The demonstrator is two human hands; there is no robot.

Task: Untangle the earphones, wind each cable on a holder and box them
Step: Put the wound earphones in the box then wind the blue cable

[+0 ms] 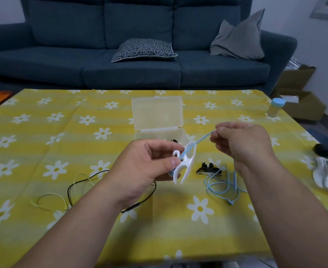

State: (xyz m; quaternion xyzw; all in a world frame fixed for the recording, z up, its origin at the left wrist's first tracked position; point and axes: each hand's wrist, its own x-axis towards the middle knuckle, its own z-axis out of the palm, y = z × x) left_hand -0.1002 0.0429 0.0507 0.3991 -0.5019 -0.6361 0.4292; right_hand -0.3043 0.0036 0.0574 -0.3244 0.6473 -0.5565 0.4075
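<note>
My left hand (147,167) pinches a white cable holder (186,167) above the table, thumb and fingers curled round it. A light blue earphone cable (202,139) runs taut from the holder up to my right hand (240,144), which pinches it between thumb and forefinger. The rest of the blue cable (221,184) lies in loose loops on the cloth below my right wrist. A black holder (207,170) lies beside those loops. A black cable (138,205) and a pale yellow cable (49,200) lie loose at the left. The clear plastic box (159,130) stands open behind my hands.
The table carries a yellow cloth with white flowers (43,144). A small bottle with a blue cap (275,108) stands at the far right edge. White and dark items (327,171) lie at the right edge. A blue sofa (132,60) sits beyond the table.
</note>
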